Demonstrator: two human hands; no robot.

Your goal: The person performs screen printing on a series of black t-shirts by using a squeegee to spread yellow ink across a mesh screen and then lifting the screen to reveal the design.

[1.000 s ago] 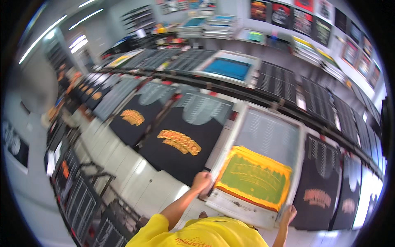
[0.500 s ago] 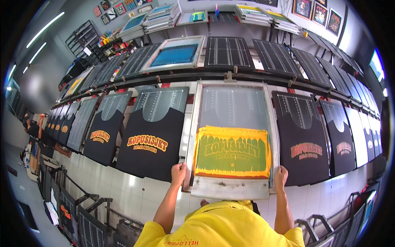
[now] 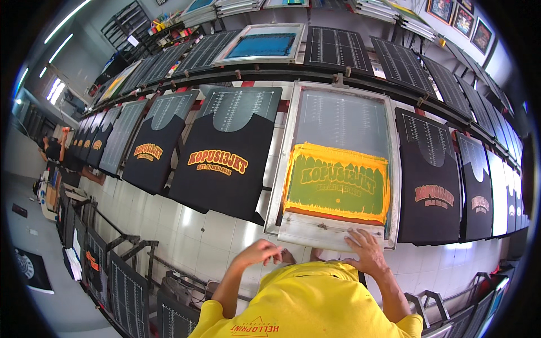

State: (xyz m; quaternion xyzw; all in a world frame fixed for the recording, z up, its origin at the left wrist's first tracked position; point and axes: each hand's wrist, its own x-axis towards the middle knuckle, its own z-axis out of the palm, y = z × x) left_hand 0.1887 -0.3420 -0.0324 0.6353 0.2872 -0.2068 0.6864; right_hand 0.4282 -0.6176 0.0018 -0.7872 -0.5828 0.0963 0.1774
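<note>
A silver-framed printing screen (image 3: 396, 169) lies in front of me, its mesh edged with yellow ink around a greenish lettered area. Across its near end rests a wide pale squeegee (image 3: 307, 228). My right hand (image 3: 367, 253) has its fingers spread over the squeegee's near right edge, touching it, with the thumb apart below. To the left, my left hand (image 3: 258, 253) hovers off the frame's near left corner, fingers loosely bent and nothing in them. A black shirt (image 3: 225, 186) with orange-yellow lettering is stretched on the board left of the screen.
Right of the screen lies a black shirt (image 3: 426, 219) with duller reddish lettering. More shirts on boards continue along both sides. Behind runs a dark rail (image 3: 270, 75), with another row of boards and a blue-inked screen (image 3: 293, 54). Another person (image 3: 54, 149) is at the far left.
Both hands have let go of the screen's side edges. My right hand has moved inward onto the squeegee; my left has drawn back toward me. The view has shifted and tilted.
</note>
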